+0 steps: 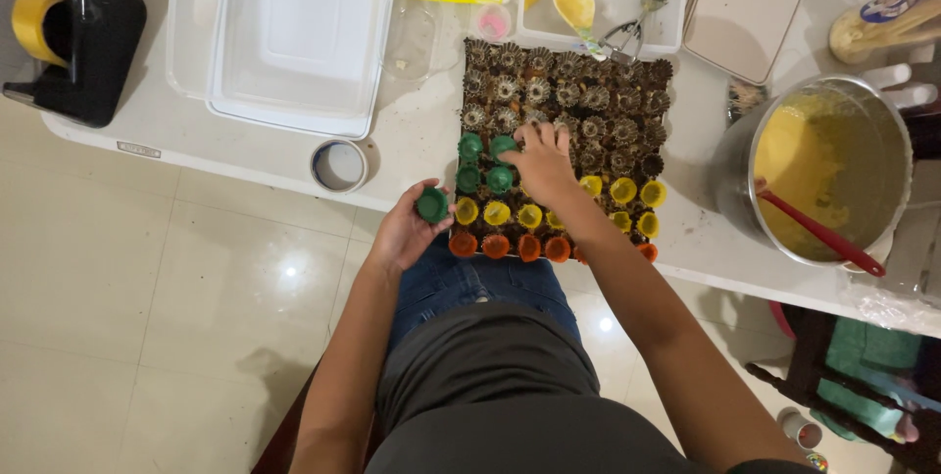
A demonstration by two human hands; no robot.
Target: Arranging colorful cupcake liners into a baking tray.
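At the near edge of the white table (245,155), just left of the dark tray (564,155): left hand (407,229) curled around a stack of green cups (431,203), held clear of the tray's left rim. Over the tray's middle: right hand (542,162) palm down, fingers bent onto the cups; grip not readable. Beside its fingertips: 4 green cups seated in the tray (486,162). Below them: a yellow row (498,212), then an orange row (495,245). Farther right: steel pot of yellow batter (833,175) with a red spatula (818,233).
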